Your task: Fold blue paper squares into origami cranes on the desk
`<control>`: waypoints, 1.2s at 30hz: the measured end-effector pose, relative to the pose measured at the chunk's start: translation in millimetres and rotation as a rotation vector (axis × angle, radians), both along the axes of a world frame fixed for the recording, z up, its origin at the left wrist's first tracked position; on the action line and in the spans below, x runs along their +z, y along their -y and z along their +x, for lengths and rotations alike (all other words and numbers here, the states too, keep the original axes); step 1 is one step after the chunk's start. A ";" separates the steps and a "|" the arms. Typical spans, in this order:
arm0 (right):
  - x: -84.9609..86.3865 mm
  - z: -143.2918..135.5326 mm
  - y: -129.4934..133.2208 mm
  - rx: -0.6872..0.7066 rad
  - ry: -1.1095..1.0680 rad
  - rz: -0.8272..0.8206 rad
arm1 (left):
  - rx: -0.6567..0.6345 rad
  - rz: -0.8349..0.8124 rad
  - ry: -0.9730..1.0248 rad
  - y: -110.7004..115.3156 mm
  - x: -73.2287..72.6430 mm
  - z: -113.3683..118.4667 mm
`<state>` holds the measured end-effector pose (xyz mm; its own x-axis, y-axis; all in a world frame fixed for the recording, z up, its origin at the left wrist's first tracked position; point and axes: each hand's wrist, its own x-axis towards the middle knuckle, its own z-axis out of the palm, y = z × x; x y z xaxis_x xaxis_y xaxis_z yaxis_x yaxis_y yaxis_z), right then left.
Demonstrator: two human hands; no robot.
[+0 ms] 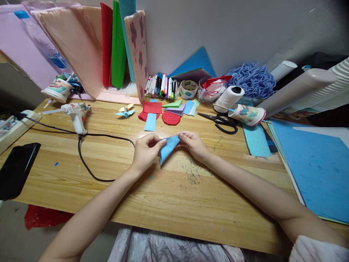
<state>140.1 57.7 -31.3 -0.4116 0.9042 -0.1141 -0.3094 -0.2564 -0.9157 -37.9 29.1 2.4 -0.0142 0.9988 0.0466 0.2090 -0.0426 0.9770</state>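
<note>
A folded piece of blue paper [168,148], triangular in outline, is held just above the wooden table [163,203]. My left hand [147,151] pinches its left edge, the thumb lying on the front face. At the upper right corner, my right hand [193,145] grips it between thumb and fingers; some of those fingers are hidden behind. Beyond the hands lie a light blue paper strip [150,122], red paper pieces [152,107] and a round red piece [171,118]. A small folded paper crane [125,111] in blue and yellow rests to their left.
To the left are a hot glue gun [78,118] with its black cable [84,171] and a phone [19,170]. Black-handled scissors [222,122] and a tipped paper cup [249,114] lie right. Blue paper sheets [313,163] cover the right edge. Markers [163,86] stand behind.
</note>
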 end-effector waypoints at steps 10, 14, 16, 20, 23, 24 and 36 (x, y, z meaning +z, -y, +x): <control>-0.1 2.4 -1.7 -0.007 0.020 -0.017 | -0.020 -0.090 0.132 -3.2 1.6 -3.2; 0.6 2.0 -0.1 -0.040 0.041 -0.032 | -0.031 -0.100 0.150 -1.9 4.0 -3.7; 1.4 2.1 0.9 -0.058 0.054 -0.037 | -0.028 -0.107 0.152 -1.3 5.3 -3.5; 2.7 2.9 1.8 -0.074 0.063 -0.048 | -0.024 -0.107 0.145 -1.0 7.5 -2.8; 3.3 2.9 1.9 -0.074 0.063 -0.048 | -0.022 -0.099 0.131 -0.7 8.1 -1.7; 3.5 2.7 1.9 -0.077 0.063 -0.044 | -0.021 -0.096 0.127 -0.5 7.9 -1.2; -0.1 5.8 0.0 -0.019 0.125 0.048 | 0.011 0.035 -0.007 1.5 2.4 -0.4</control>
